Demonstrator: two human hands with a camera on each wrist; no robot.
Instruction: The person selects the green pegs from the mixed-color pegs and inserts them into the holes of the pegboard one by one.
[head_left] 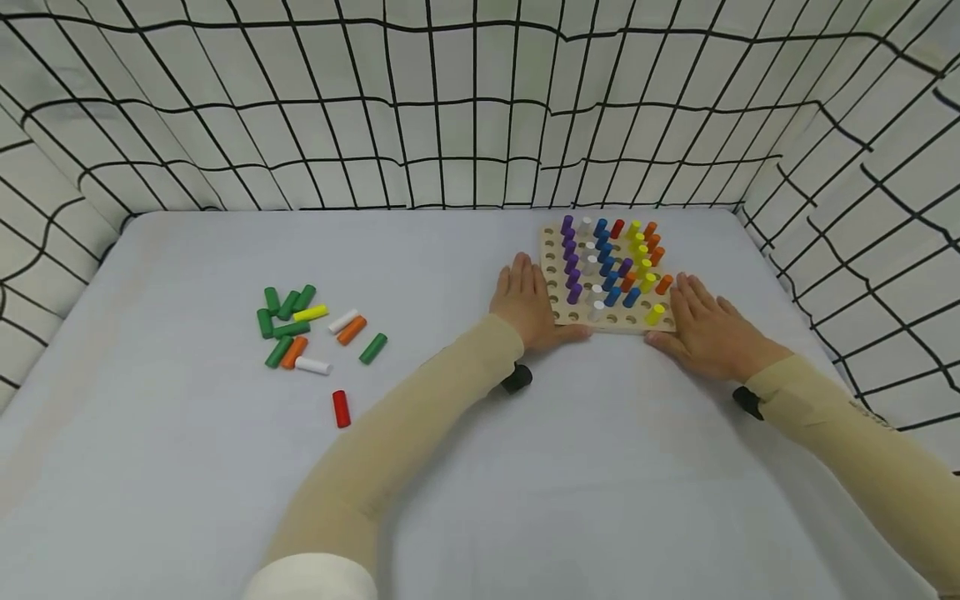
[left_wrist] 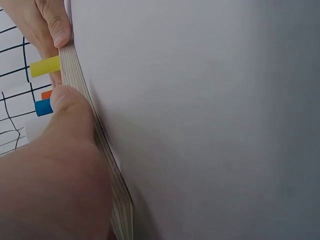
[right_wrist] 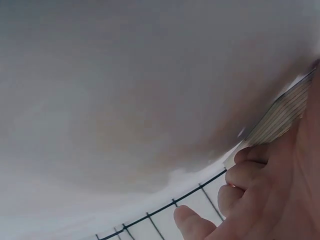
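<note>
A wooden pegboard (head_left: 619, 327) lies at the back right of the white table, with colored pegs standing in rows of its holes. Purple pegs (head_left: 572, 261) line the left part; white, blue (head_left: 608, 266), yellow (head_left: 648, 283) and orange ones stand further right, along with a red one (head_left: 617, 228). My left hand (head_left: 525, 304) lies along the board's left edge, fingers straight and thumb across the front corner. Against the right edge rests my right hand (head_left: 708, 329), its fingers extended and its thumb at the front corner. In the left wrist view, both thumbs touch the layered board edge (left_wrist: 75, 70).
Loose pegs lie scattered on the left of the table (head_left: 187, 467): several green ones (head_left: 372, 348), a yellow one (head_left: 311, 312), white and orange ones, and a red peg (head_left: 341, 408) nearer the front. Black wire mesh (head_left: 435, 100) rises behind the table and along both sides.
</note>
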